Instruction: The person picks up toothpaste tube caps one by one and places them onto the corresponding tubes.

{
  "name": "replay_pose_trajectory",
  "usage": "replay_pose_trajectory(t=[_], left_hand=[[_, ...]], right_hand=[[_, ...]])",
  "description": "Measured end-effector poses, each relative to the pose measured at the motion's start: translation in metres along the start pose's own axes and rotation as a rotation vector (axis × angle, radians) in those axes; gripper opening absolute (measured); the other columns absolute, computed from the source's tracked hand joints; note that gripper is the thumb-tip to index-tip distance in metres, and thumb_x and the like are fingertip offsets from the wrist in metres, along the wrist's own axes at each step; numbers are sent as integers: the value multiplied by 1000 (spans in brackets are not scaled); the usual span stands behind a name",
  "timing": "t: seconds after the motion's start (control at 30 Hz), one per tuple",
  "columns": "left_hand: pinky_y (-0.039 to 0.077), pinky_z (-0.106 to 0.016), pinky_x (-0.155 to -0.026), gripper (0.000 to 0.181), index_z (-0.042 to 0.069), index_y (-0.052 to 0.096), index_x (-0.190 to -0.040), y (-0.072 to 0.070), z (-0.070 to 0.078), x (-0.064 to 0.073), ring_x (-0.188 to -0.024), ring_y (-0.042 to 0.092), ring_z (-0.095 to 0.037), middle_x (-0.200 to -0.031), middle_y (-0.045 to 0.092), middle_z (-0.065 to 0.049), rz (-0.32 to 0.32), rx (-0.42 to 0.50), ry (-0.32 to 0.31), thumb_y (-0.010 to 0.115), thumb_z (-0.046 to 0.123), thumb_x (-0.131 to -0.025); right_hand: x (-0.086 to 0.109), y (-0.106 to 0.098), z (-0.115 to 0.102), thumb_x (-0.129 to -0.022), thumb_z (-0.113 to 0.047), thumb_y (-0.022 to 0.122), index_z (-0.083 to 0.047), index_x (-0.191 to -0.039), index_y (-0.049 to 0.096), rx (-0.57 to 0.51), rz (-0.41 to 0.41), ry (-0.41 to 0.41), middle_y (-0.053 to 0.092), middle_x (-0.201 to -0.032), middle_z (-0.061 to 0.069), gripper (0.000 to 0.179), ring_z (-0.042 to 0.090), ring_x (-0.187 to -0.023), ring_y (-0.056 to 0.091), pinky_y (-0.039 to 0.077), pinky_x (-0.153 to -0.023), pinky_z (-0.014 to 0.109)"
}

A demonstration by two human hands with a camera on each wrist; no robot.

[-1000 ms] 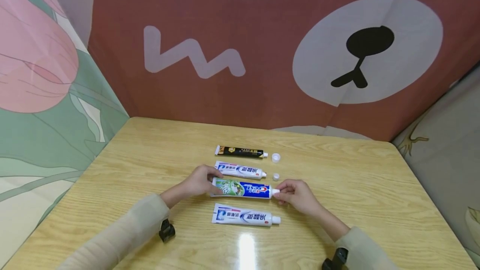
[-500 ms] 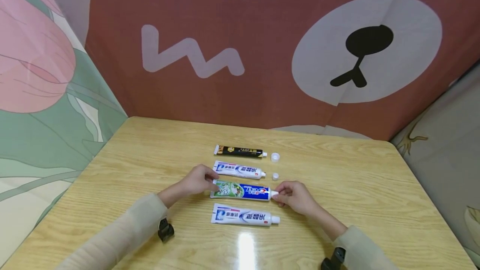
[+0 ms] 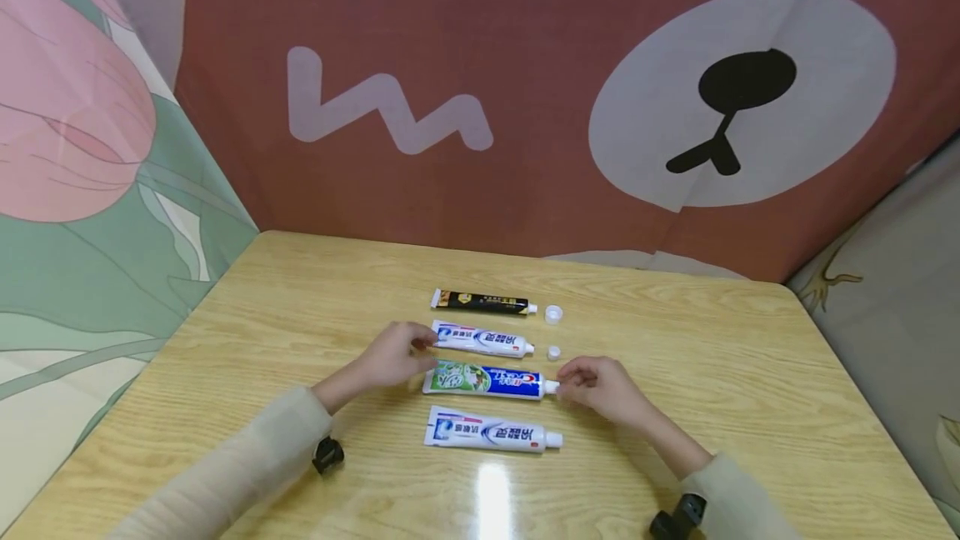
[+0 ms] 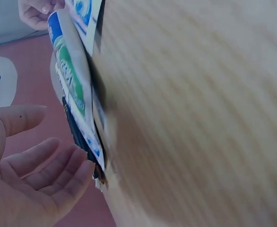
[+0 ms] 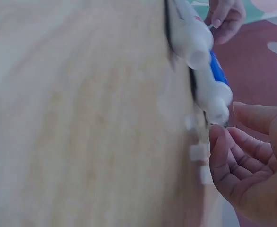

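Four toothpaste tubes lie in a row on the table, caps to the right. The green and blue toothpaste tube (image 3: 487,380) lies flat between my hands, its white cap (image 3: 551,387) on. My left hand (image 3: 393,354) is just beyond its flat tail end; in the left wrist view the thumb and fingers are apart with nothing between them. By the cap is my right hand (image 3: 603,390), its fingers loosely bent and thumb apart, holding nothing. Nearer me lies a white toothpaste tube (image 3: 487,430), capped. Beyond are another white toothpaste tube (image 3: 480,339) and a black toothpaste tube (image 3: 483,302), both uncapped.
A small white cap (image 3: 553,352) stands right of the farther white tube, and a larger white cap (image 3: 553,315) right of the black tube. The wooden table (image 3: 315,290) ends against a printed cloth (image 3: 390,198) at the back.
Both hands have let go of the green and blue toothpaste tube: the left drew back to the left, the right slightly to the right. The tube now lies flat on the table.
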State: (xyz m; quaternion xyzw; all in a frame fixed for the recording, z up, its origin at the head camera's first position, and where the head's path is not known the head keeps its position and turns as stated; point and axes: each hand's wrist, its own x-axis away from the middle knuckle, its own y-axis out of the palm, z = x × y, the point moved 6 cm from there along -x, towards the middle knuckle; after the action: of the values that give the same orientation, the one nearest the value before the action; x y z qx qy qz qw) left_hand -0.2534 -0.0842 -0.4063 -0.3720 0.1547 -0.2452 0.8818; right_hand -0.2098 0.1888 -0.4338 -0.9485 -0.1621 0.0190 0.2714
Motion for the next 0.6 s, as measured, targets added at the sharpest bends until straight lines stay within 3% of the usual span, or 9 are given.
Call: replay_pose_trajectory(t=[0.1,0.3,0.43,0.6], left_hand=[[51,-33,-75,28,-8,63,-101,-5,1,-4,-84,60,-25,-95,64,-17,37,21,2,69,4,-77],[49,-26,-69,32,-8,63,-98,-10,-5,-13,-76,57,-17,-85,63,-14,105,192,-73,75,7,-72],[50,-28,-72,38,-8,61,-102,-10,-6,-18,-81,58,-23,-90,63,-16,81,267,-57,76,8,-71],[50,-34,-76,43,-9,59,-108,-11,0,-25,-91,56,-32,-98,61,-19,32,277,10,75,9,-73]], right_hand=[[-2,-10,0,-81,-6,66,5,-95,63,5,39,16,61,-76,6,19,17,-64,57,49,-53,27],[-11,-21,4,-79,-3,66,4,-95,63,12,96,58,59,-76,6,17,16,-64,54,47,-53,27],[-15,-24,4,-79,-4,68,4,-98,63,6,121,53,57,-75,6,22,15,-61,50,44,-50,25],[-23,-26,6,-76,-6,72,4,-100,63,26,147,50,56,-76,6,28,16,-63,50,43,-49,23]])
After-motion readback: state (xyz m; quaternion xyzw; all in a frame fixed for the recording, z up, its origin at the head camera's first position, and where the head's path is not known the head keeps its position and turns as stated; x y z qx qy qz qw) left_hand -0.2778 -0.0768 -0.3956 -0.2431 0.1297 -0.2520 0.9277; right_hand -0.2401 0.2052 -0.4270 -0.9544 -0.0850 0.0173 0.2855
